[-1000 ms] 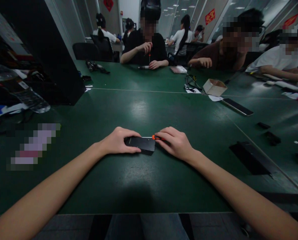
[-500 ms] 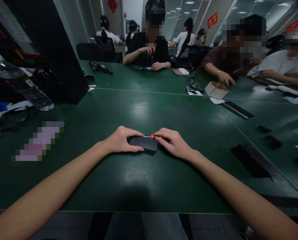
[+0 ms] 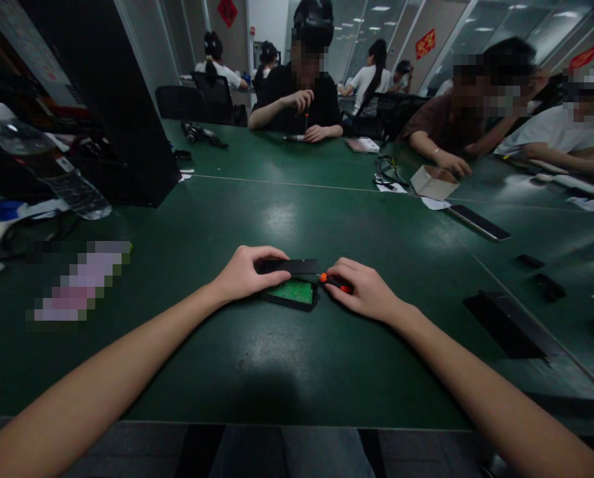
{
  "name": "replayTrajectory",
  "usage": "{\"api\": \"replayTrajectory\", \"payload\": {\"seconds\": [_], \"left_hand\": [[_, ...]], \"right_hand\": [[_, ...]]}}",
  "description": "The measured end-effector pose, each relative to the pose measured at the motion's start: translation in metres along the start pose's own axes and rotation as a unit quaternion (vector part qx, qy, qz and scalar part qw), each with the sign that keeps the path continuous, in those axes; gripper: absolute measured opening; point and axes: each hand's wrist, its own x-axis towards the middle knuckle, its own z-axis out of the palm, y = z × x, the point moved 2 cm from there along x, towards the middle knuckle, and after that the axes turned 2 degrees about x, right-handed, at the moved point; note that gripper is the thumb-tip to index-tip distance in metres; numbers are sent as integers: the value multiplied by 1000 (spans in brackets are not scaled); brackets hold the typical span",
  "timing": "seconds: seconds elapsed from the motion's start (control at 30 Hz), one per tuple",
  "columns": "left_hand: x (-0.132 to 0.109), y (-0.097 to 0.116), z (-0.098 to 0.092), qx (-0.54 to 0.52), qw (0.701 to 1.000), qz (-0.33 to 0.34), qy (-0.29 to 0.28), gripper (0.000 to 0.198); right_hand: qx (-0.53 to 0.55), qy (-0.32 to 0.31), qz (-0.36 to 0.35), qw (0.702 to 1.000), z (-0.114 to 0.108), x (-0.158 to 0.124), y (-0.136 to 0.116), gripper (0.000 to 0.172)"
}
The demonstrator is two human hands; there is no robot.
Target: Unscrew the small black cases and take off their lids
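Between thumb and fingers, my left hand grips a flat black cover, tilted up along its near side. Under it lies a black plastic case on the table, with a green circuit board showing inside. The far part of the case is hidden by the cover and my left hand. My right hand is closed round a screwdriver with an orange and black handle. Its tip points left, close to the right end of the cover; whether it touches cannot be made out.
A pixelated flat item and a plastic bottle are on the left, beside a black pillar. On the right lie a phone, a small open box and a black panel. Co-workers sit across the green table.
The cover has come up off the case, and the green board now shows. My right hand has drawn back a little to the right with the screwdriver.
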Motion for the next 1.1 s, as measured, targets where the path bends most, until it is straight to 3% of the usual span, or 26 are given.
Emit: {"api": "replayTrajectory", "payload": {"seconds": [0.13,0.3,0.6,1.1], "left_hand": [[5,-15,7,-180,978,-98,50,48],[7,-27,13,-263,941,-198,78,55],[9,-22,14,-295,939,-172,44,27],[7,-22,13,-315,934,-160,52,21]], "right_hand": [[-32,-25,30,999,5,2,-1,21],[-31,-20,35,999,9,3,-2,23],[-12,-11,40,999,8,2,-4,23],[22,-2,53,998,7,2,-1,26]]}}
